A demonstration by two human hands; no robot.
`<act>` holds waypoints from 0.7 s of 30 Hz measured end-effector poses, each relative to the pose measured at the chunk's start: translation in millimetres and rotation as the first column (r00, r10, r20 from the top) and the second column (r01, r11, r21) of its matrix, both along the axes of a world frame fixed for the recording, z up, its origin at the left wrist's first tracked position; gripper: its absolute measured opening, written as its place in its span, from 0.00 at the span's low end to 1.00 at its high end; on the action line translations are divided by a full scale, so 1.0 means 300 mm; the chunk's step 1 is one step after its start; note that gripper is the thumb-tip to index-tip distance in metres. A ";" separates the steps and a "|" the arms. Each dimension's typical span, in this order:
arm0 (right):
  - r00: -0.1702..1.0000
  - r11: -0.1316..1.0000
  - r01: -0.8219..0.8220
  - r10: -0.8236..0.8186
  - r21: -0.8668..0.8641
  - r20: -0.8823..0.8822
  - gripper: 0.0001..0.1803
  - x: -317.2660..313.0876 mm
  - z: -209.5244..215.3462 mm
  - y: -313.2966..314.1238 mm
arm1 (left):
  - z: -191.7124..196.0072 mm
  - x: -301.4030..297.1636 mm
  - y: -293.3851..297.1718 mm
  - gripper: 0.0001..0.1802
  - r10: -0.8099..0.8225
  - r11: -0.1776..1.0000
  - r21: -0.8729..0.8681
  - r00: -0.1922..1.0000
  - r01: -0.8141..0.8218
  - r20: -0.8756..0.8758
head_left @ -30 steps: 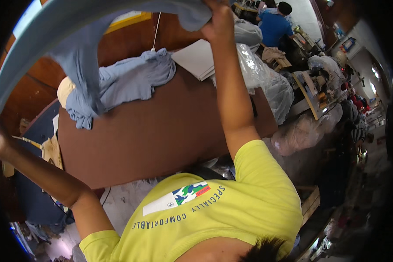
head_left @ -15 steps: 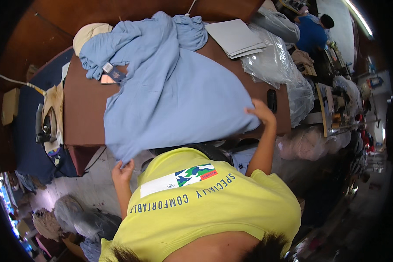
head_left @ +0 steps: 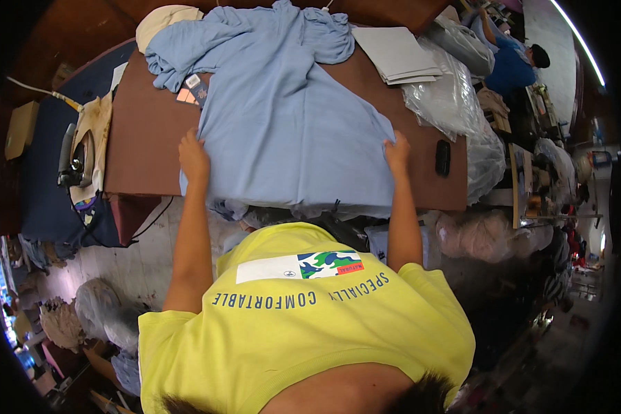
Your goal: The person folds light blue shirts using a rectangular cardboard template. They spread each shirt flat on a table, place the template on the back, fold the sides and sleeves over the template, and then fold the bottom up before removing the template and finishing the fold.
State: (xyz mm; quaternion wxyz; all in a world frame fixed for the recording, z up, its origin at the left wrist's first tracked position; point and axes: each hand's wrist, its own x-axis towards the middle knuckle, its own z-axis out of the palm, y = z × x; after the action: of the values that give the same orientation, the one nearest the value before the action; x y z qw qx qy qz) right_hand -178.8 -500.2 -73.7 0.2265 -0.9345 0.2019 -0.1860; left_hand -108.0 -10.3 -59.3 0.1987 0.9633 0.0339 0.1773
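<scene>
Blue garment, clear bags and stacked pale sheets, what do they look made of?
Blue garment: soft, matte cloth, shown by loose folds; knit or woven, I can't tell. Clear bags: probably thin, glossy plastic film, crinkled with bright highlights. Stacked pale sheets: likely matte paper or card, flat with crisp edges.

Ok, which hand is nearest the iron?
The left hand, at the left edge of the blue cloth; the right hand holds its right edge, near the black object.

The cloth [head_left: 276, 145] is plain light blue, the tabletop [head_left: 145, 155] brown, the shirt [head_left: 338, 338] yellow.
</scene>
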 end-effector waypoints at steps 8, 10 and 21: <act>0.918 0.758 -0.122 0.332 0.641 -0.217 0.22 -0.153 0.115 0.067 | 0.084 -0.189 0.135 0.22 0.427 0.894 0.163 0.904 -0.418 -0.020; 0.993 0.929 -0.081 0.105 0.361 -0.047 0.24 -0.061 0.046 0.081 | 0.088 -0.049 0.111 0.22 0.203 0.973 0.106 0.978 -0.207 0.046; 0.809 0.568 -0.342 0.583 0.748 -0.073 0.24 0.194 0.127 0.243 | -0.081 0.580 -0.082 0.18 -0.102 0.964 0.252 0.992 0.080 0.073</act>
State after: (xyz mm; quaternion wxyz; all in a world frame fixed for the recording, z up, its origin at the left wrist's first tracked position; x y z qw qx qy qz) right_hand -120.7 -427.4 -35.6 0.5710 -0.8110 0.0345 0.1229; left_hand 66.0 -34.8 -83.6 0.0856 0.9727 -0.0415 0.2116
